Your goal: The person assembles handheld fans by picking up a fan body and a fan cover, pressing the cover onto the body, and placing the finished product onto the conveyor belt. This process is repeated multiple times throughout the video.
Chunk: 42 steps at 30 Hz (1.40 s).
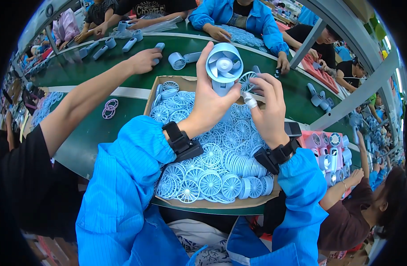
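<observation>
My left hand (pixel 210 105) is closed round the handle of a light blue handheld fan (pixel 224 65). The fan's head faces me, its blades and hub uncovered. Just to its right, my right hand (pixel 269 103) pinches a round spoked fan grille (pixel 247 82) by its edge, apart from the fan. White tape wraps one finger of that hand. Below both hands sits a cardboard box (pixel 151 94) heaped with light blue grilles (pixel 211 155), some loose, some stacked in rows.
Across the green conveyor belt (pixel 128 101) lie more fans (pixel 176 61). A co-worker's arm (pixel 86 95) reaches over from the left. Pink-purple rings (pixel 110 109) lie left of the box; a pink tray (pixel 306 135) of fan parts is at right. A metal post (pixel 356 95) slants nearby.
</observation>
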{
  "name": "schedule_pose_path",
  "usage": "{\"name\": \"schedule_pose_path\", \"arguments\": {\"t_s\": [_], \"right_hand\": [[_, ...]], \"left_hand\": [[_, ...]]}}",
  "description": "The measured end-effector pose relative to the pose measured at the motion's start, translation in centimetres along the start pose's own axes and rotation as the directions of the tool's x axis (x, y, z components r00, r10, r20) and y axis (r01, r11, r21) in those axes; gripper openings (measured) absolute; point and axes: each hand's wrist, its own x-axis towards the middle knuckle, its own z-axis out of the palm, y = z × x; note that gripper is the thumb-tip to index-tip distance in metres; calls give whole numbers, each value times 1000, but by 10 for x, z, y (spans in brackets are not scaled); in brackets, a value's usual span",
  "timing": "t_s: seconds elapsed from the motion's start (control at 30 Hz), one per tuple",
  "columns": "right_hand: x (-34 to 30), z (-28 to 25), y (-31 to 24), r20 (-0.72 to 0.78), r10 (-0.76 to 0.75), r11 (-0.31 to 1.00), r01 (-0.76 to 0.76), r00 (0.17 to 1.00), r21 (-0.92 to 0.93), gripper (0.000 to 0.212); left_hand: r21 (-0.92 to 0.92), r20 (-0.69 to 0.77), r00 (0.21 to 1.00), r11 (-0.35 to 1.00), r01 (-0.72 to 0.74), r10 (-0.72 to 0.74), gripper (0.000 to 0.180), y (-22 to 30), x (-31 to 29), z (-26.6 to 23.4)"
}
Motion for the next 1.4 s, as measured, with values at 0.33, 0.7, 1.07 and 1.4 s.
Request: {"name": "schedule_pose_path", "arguments": {"t_s": [0.33,0.7,1.07,1.4], "right_hand": [[4,-1,1,-41,-279,936,262,959,-235,50],[-2,-1,3,-32,-8,995,4,999,-101,44],[-2,0,1,-22,-133,959,123,991,-254,45],[-2,0,1,10,-124,956,122,992,-265,46]], "left_hand": [[-5,44,998,999,-38,38,87,1,-4,5],[181,187,917,930,320,-352,86,-12,-10,2],[410,243,935,901,141,-257,87,-16,-17,5],[393,256,918,900,186,-302,87,-17,-19,5]]}}
